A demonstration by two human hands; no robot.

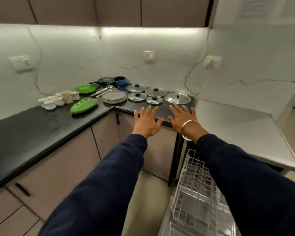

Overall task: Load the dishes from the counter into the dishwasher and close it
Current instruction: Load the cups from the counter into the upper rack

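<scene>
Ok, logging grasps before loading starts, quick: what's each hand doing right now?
Left hand: open, fingers spread, holding nothing.
Right hand: open, fingers spread, holding nothing.

Your right sleeve point(245, 176) covers the right part of the white wire rack point(192, 184), and the bottom edge cuts the rack's near end. You cannot see the dishwasher's inside behind it. On the far counter, the utensils point(101, 91) between the green tray point(85, 89) and the plate stack point(114, 97) are too small and blurred to name.
</scene>
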